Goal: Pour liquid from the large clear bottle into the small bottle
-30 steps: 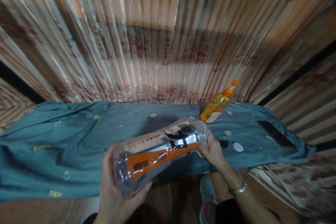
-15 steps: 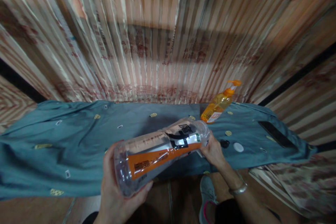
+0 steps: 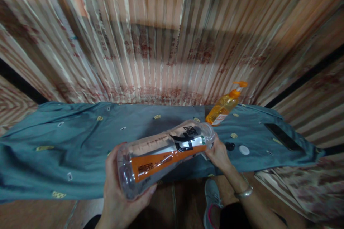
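Clear plastic bottle (image 3: 163, 159) held sideways, left hand (image 3: 118, 193) curled around its bottom, right hand (image 3: 219, 154) wrapped at its neck, orange pump bottle (image 3: 223, 108) just past the right hand

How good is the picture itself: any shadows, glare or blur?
Head view: dim light, a soft shadow on the teal cloth beyond the clear bottle; head view again: glints on the bottle, its small print blurred, stripes on the curtain fanning outward.
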`<state>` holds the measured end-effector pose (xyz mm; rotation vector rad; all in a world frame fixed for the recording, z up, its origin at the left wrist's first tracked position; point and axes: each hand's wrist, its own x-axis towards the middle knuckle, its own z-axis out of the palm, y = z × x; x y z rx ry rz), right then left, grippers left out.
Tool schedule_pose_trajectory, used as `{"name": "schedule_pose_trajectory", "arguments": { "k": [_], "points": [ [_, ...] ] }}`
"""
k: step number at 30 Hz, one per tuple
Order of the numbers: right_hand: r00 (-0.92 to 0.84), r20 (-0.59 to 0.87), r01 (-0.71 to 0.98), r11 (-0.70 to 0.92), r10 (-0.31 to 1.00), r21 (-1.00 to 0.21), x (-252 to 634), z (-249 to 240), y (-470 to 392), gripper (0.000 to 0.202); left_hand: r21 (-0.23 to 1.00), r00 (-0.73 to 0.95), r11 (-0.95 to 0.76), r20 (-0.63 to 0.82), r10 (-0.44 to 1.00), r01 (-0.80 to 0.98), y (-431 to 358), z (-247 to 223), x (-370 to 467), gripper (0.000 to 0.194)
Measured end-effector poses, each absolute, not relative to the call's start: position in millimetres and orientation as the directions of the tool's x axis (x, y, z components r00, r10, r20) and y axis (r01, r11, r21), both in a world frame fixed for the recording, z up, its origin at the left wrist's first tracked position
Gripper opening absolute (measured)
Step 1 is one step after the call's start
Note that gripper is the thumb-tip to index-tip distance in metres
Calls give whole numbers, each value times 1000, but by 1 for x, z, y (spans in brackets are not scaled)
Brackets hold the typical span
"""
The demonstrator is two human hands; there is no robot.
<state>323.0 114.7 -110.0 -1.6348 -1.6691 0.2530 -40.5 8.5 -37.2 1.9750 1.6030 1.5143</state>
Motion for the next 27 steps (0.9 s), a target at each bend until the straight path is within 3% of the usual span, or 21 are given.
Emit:
{"name": "schedule_pose_trajectory", "arguments": {
  "k": [13, 19, 27],
  "points": [
    [126, 360, 773, 135, 925, -619, 322, -106, 114, 51, 688, -203, -377, 605, 770, 620, 10, -28, -19, 87],
    [112, 383, 764, 167, 917, -623, 322, -105, 114, 51, 776, -304, -319, 536, 787, 544, 7, -28, -14, 86],
    [132, 385, 771, 150, 913, -620, 322, -106, 115, 45, 731, -254, -351, 577, 777, 586, 8, -27, -16, 88]
  ]
}}
